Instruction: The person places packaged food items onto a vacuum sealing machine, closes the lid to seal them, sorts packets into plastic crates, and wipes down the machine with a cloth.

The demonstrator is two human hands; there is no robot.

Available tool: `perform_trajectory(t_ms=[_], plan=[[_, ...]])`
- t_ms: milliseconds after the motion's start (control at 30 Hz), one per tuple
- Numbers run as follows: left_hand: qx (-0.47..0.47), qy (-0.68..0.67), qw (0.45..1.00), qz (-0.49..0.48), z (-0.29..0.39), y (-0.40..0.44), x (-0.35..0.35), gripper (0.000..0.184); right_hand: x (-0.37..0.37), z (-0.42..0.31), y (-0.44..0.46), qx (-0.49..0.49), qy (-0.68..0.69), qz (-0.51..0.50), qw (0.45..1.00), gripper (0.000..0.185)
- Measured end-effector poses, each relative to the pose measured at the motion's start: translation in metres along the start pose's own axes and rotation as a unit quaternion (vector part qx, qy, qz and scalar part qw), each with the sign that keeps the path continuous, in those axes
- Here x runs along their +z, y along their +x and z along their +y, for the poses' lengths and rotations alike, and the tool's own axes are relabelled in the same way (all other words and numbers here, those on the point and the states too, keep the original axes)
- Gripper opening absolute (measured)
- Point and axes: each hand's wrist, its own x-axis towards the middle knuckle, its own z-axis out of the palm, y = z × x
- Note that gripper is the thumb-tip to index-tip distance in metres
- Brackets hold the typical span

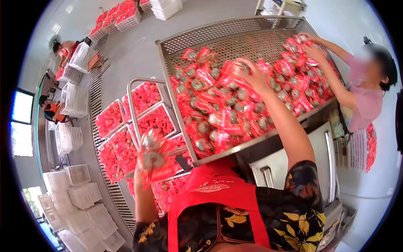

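A large perforated metal tray holds a heap of red packets with round greyish-green contents. My right hand reaches over the heap, its fingers curled round a packet near the middle. To the left of the tray, above the filled crates, my left hand is closed on several red packets, which are blurred and hide most of its fingers.
At the tray's right side, a co-worker in pink has both hands in the heap. White crates of red packets stand left of the tray beside a curved metal rail. Stacked white crates are at lower left. Two people work farther left.
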Motion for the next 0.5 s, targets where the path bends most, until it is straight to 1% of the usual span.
perform_trajectory(t_ms=[33,67,100,133,167,200,233,300,333,400,433,500], plan=[[0.053,-0.012,0.998,0.022,-0.008,-0.033,0.01,0.095,0.005,0.01,0.014,-0.005,-0.038,0.008,0.999,0.057],[0.106,0.049,0.986,0.12,0.023,-0.024,0.021,0.086,0.007,0.037,0.028,-0.031,-0.202,0.006,0.979,0.062],[0.143,0.117,0.957,0.224,0.056,-0.015,0.035,0.078,0.067,0.061,0.113,-0.047,-0.181,0.013,0.982,0.062],[0.155,0.169,0.921,0.314,0.053,-0.016,0.07,0.074,0.081,0.071,0.128,0.01,-0.285,0.029,0.958,0.064],[0.155,0.217,0.875,0.404,0.05,-0.018,0.104,0.071,0.09,0.078,0.139,0.065,-0.385,0.043,0.919,0.066],[0.147,0.216,0.856,0.446,0.049,-0.022,0.104,0.073,0.093,0.083,0.149,0.133,-0.43,0.006,0.893,0.072],[0.147,0.186,0.865,0.442,0.052,-0.022,0.096,0.075,0.097,0.096,0.159,0.13,-0.429,0.001,0.894,0.072],[0.143,0.108,0.893,0.412,0.053,-0.023,0.076,0.08,0.094,0.137,0.173,0.189,-0.517,-0.02,0.834,0.076],[0.14,0.082,0.907,0.389,0.058,-0.018,0.067,0.082,0.089,0.157,0.179,0.185,-0.517,-0.024,0.835,0.076],[0.125,0.039,0.932,0.337,0.069,-0.002,0.053,0.087,0.081,0.186,0.186,0.328,-0.544,-0.064,0.769,0.081],[0.118,0.027,0.943,0.308,0.076,0.01,0.05,0.09,0.083,0.172,0.189,0.326,-0.544,-0.067,0.771,0.081],[0.097,0.024,0.965,0.244,0.09,0.041,0.053,0.095,0.076,0.132,0.176,0.34,-0.581,-0.109,0.731,0.088]])
